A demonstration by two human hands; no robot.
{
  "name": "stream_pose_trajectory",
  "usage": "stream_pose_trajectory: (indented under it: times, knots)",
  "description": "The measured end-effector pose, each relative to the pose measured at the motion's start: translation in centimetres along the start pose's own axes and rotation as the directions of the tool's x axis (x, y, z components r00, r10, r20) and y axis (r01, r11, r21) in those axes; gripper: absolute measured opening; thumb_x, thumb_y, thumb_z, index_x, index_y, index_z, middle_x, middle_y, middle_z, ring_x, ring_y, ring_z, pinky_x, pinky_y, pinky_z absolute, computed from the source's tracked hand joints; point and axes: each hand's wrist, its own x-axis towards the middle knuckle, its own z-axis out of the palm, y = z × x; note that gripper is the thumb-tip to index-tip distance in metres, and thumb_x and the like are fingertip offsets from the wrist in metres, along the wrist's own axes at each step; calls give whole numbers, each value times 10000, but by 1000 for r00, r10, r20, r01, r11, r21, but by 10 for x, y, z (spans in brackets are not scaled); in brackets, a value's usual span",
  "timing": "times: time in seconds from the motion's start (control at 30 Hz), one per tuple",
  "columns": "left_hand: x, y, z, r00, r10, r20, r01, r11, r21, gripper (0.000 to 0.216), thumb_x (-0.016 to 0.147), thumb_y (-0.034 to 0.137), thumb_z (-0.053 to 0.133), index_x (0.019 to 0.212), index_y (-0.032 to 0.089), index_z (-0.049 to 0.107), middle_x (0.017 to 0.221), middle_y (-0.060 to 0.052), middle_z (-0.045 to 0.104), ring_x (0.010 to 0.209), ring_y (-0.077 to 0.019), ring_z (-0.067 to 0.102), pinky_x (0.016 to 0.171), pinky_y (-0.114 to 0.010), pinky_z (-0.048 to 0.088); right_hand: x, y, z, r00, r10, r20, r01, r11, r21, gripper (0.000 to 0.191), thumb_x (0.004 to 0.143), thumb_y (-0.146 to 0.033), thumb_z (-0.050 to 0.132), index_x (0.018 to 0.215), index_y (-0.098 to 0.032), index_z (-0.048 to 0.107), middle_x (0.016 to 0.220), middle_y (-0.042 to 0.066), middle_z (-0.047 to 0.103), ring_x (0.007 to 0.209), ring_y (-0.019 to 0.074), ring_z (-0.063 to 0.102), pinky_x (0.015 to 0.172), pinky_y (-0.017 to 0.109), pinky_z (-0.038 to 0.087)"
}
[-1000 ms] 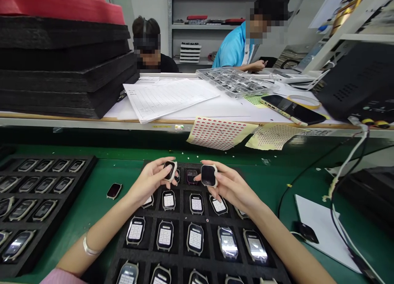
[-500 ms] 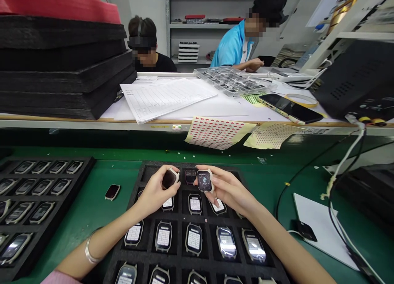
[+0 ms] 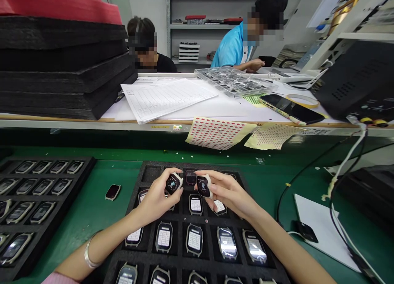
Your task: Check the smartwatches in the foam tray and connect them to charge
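My left hand [image 3: 161, 193] is closed around a smartwatch [image 3: 173, 184] without a strap, its lit dark screen turned up. In my right hand [image 3: 226, 189] is another smartwatch [image 3: 203, 186], also lit, pinched at its edges. Both hands hover over the far part of a black foam tray [image 3: 178, 220]. Several watch bodies lie in the tray's pockets, many with white screens, such as the watch [image 3: 194, 239] in the middle. Between the two hands, a dark watch [image 3: 191, 177] sits in a back pocket. My hands hide some pockets.
A second foam tray [image 3: 66, 200] of watches lies at left, with a loose watch [image 3: 113, 191] beside it. Stacked black foam [image 3: 61, 79], papers [image 3: 166, 99] and a phone [image 3: 292, 108] occupy the shelf. Cables [image 3: 334, 185] hang at right. Two people work beyond.
The watch in my left hand has gone from a dark screen to a lit one and moved slightly right. The watch in my right hand has tilted and shifted slightly down.
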Motion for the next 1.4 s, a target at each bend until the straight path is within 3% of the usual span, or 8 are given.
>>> stream_pose_trajectory:
  times: [0.1,0.2,0.43,0.77,0.97,1.3,1.4]
  knots:
    - [0,0,0,1000,-8,9,7,999,48,327,840,180,524,1160,216,464,988,-26,576,847,-179,552,743,-258,419,-1,0,1,1000,-5,-18,4,999,-39,363,861,-311,663,1190,-174,598,828,42,603,504,115,584,448,229,494]
    - [-1,1,0,1000,-7,15,6,999,37,351,844,197,533,1185,223,451,1029,-29,575,884,-183,551,762,-256,417,-1,1,-2,1000,-9,8,9,997,-73,413,864,-324,661,1236,-169,567,814,44,622,512,131,607,478,253,519]
    - [-4,6,0,999,-24,23,22,994,111,369,875,234,502,1235,240,420,1016,-23,580,830,-176,555,709,-251,417,-3,5,-8,996,41,81,-27,985,-170,472,920,-297,597,1337,-114,473,612,36,660,514,161,625,528,272,524]
    - [-5,2,1,1000,16,5,-17,993,119,382,861,206,513,1230,243,422,1063,-35,586,907,-187,566,764,-260,428,-3,5,-8,997,5,72,9,983,-186,433,925,-281,590,1318,-132,489,635,30,666,538,154,638,559,266,526]
    - [-4,3,1,999,-6,-38,12,989,145,376,860,209,512,1222,243,416,1009,-27,581,837,-176,565,708,-255,437,-3,4,-8,997,9,75,6,979,-202,409,929,-277,585,1304,-136,502,630,28,664,538,151,637,560,261,526]
    - [-4,0,0,1000,23,-11,-20,987,160,389,846,186,518,1221,238,426,1002,-30,588,861,-182,571,752,-269,434,-4,4,-7,998,21,59,-8,977,-211,425,929,-274,582,1318,-132,489,643,30,662,548,152,641,562,263,538]
    - [-4,1,0,999,37,-28,-32,986,163,402,852,195,512,1239,239,416,1081,-43,582,929,-194,568,786,-277,433,-3,3,-5,999,7,38,1,979,-206,412,923,-262,589,1303,-130,504,626,22,652,540,154,642,548,258,539]
